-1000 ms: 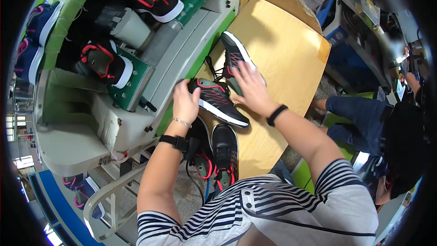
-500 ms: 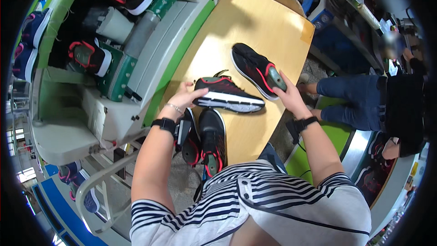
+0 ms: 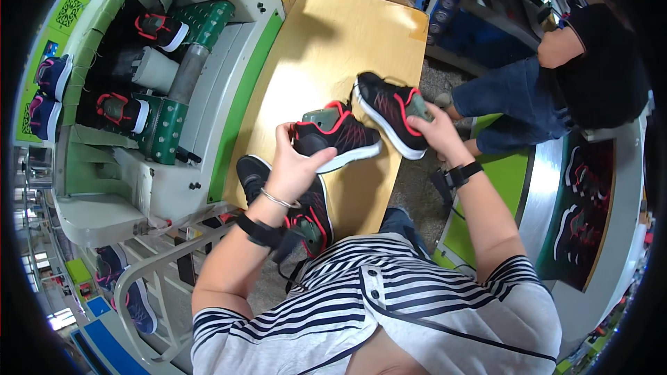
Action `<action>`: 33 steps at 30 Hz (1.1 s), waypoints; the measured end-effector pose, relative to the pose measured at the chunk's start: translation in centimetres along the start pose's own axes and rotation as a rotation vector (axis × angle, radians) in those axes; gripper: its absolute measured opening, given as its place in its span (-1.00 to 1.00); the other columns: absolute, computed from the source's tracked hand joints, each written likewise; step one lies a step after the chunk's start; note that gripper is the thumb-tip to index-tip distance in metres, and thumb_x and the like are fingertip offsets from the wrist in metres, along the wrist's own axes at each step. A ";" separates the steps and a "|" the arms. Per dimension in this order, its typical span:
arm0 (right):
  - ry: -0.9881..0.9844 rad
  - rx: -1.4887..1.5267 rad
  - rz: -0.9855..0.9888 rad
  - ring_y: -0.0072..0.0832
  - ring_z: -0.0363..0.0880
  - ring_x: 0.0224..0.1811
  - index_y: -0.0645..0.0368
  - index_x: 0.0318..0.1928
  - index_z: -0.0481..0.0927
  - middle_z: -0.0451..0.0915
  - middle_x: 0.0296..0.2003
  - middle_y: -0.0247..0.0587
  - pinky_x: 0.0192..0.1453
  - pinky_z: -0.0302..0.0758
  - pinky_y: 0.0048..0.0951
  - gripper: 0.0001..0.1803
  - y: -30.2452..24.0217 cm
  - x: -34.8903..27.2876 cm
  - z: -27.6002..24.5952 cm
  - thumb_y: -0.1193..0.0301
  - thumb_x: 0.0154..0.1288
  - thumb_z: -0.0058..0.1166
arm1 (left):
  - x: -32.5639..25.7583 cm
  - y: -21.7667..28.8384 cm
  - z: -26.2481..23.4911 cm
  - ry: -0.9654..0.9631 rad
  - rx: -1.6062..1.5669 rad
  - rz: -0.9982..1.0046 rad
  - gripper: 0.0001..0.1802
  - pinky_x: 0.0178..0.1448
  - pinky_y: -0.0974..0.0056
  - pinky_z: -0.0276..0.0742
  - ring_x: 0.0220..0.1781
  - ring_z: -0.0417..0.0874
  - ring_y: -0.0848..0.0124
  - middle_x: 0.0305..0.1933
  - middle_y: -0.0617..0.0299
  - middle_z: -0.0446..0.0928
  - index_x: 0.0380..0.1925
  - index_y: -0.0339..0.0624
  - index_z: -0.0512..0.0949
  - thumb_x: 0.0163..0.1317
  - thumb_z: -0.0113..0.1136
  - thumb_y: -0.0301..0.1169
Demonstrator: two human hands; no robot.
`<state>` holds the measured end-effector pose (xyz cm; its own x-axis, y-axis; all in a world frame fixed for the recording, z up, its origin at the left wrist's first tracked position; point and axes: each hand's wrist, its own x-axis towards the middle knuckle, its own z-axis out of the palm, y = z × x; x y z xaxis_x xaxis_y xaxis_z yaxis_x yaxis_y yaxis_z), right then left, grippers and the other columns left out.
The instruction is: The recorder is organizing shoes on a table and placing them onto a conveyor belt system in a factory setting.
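A black sneaker with red trim and a white sole (image 3: 335,137) is grasped by the left hand (image 3: 295,167): the fingers (image 3: 283,140) are wrapped over its heel end and the thumb is laid along the sole edge, so that the shoe is lifted clear of the yellow wooden table (image 3: 326,48). A second black and red sneaker (image 3: 389,112) is held by the right hand (image 3: 434,135), whose fingers are closed on its collar beside the grey insert, with the toe pointing away from the fingertips and toward the table.

Both shoes are held at one end only, so the weight hangs beyond the fingers. A slip is judged possible if either grip is loosened, and the right-hand shoe could then be dropped past the table edge toward the floor, since it sits just beyond that edge. The two soles are close to each other between the hands, and a knock of one against the other could twist a shoe out of the grasp.

Below the left wrist another black sneaker (image 3: 292,208) lies at the near end of the table; it could be nudged off by the forearm. Loose laces near it could be caught on the wristband. A seated person (image 3: 556,76) is close beyond the right fingers and could be bumped.
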<state>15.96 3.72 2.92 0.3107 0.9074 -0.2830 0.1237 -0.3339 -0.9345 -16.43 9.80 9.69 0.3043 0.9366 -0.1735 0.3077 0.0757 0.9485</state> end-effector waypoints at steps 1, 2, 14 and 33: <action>0.038 0.018 0.014 -0.50 0.62 -0.01 0.43 0.28 0.43 0.66 0.01 -0.11 0.11 0.55 -0.47 -0.34 -1.4 -0.5 -0.5 0.36 0.26 0.34 | -1.6 0.9 1.6 0.052 -0.011 -0.011 -0.12 0.21 0.22 0.50 0.12 0.52 0.29 0.05 0.01 0.41 0.16 -0.36 0.15 -0.02 0.57 -0.38; 0.062 0.037 0.019 -0.51 0.63 -0.02 0.43 0.28 0.44 0.66 0.00 -0.11 0.09 0.55 -0.49 -0.35 -2.6 -0.7 -0.4 0.36 0.27 0.34 | -2.4 -1.0 3.0 0.083 0.023 0.052 -0.10 0.24 0.20 0.49 0.15 0.51 0.25 0.12 -0.04 0.34 0.18 -0.33 0.13 -0.03 0.57 -0.40; -0.023 -0.288 -0.353 -0.03 0.54 0.26 0.40 0.38 0.31 0.51 0.18 0.32 0.29 0.47 -0.24 -0.24 -5.9 -10.9 9.3 0.23 0.30 0.25 | -1.7 -12.1 5.5 0.112 -0.774 -0.642 -0.61 0.21 0.09 0.45 0.18 0.54 0.38 0.15 0.31 0.56 0.23 -0.02 0.44 0.45 -0.03 -0.24; 0.165 -0.733 -0.707 0.05 0.55 0.09 0.19 0.21 0.48 0.55 0.08 0.09 0.22 0.49 -0.12 -0.43 -0.7 -8.8 5.6 0.34 0.21 0.32 | -5.9 -9.5 6.2 -0.067 0.188 -0.138 0.11 0.57 0.09 0.14 0.53 0.12 -0.16 0.49 -0.40 -0.10 0.44 -0.30 0.15 0.09 0.44 0.15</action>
<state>7.89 -2.66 4.85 0.0617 0.9290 0.3650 0.8553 0.1392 -0.4990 -15.53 1.40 0.02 0.3051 0.8964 -0.3216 0.5114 0.1307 0.8494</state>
